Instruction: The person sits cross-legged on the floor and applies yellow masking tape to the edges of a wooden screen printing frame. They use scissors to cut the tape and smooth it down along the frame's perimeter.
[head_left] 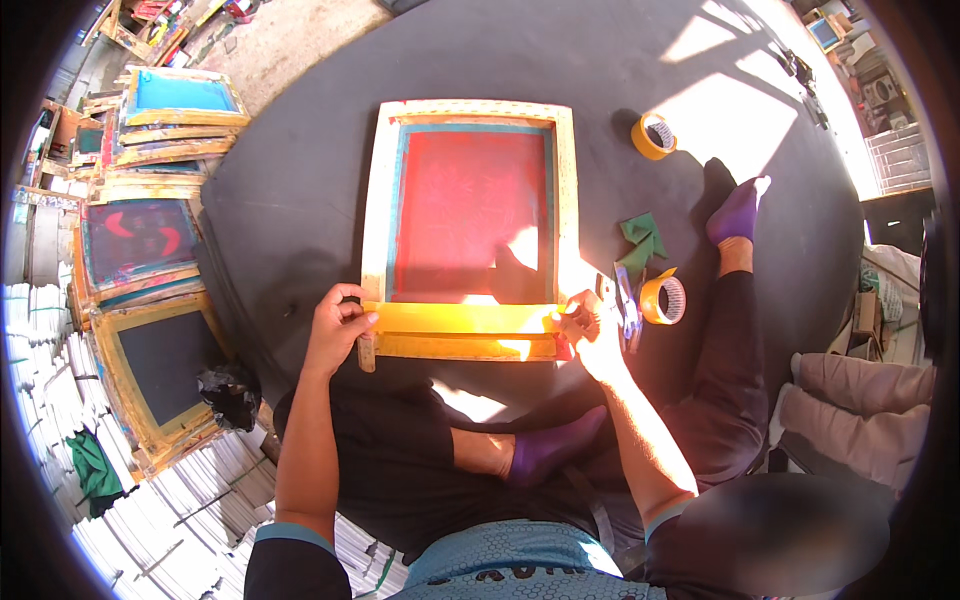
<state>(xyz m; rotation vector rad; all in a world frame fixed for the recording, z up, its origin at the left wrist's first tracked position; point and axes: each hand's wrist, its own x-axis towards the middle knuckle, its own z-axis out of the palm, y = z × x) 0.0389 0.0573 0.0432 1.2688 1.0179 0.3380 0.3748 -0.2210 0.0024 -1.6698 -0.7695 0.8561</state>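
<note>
A wooden screen-printing frame (569, 200) with red mesh (475, 220) and a blue inner border lies flat in front of me. Across its near end stretches a strip of yellow tape (460, 318), straight and level, just above the frame's near bar (450, 346). My left hand (343, 325) pinches the strip's left end at the frame's left corner. At the other end, the fingers of my right hand (585, 325) are closed on the tape by the right corner. Whether the strip touches the mesh along its length, I cannot tell.
To the right lie two yellow tape rolls (655, 137) (651, 300), scissors (628, 300) and a green cloth (642, 238). My outstretched foot (735, 212) rests beyond them. Stacked frames (180, 130) and piles of white paper (180, 510) stand on the left, near a black plastic bag (228, 397).
</note>
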